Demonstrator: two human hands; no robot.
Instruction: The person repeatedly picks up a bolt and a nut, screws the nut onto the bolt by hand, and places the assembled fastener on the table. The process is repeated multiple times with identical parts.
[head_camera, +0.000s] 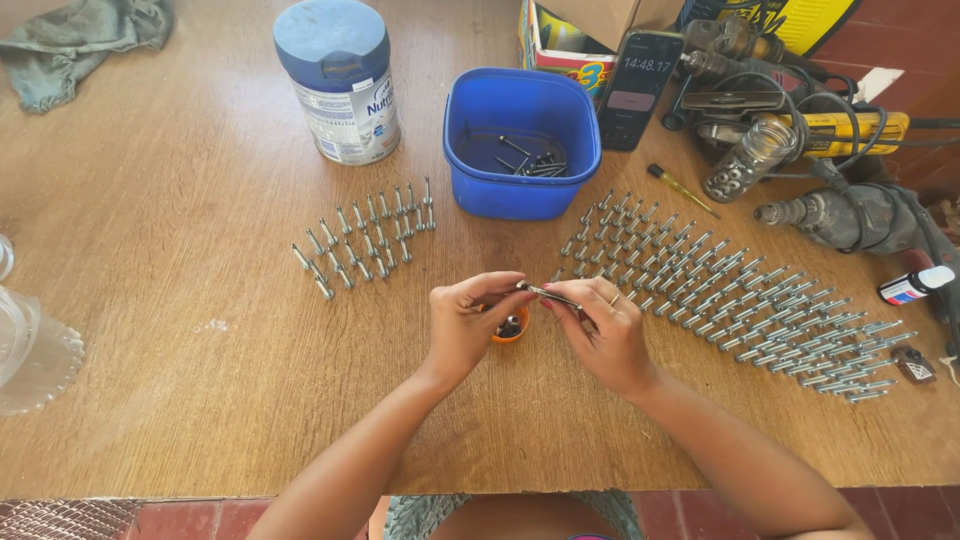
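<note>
bolt (548, 294) pinched between left hand (468, 322) and right hand (603, 335), mid-assembly; next likely needs a piece from orange cap (510, 330) at six o'clock.

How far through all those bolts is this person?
Done, it seems: a large batch of bolts laid in rows on the right, a small batch on the left. In hand: one bolt held between left hand and right hand. Left: a few in the blue tub.
</note>
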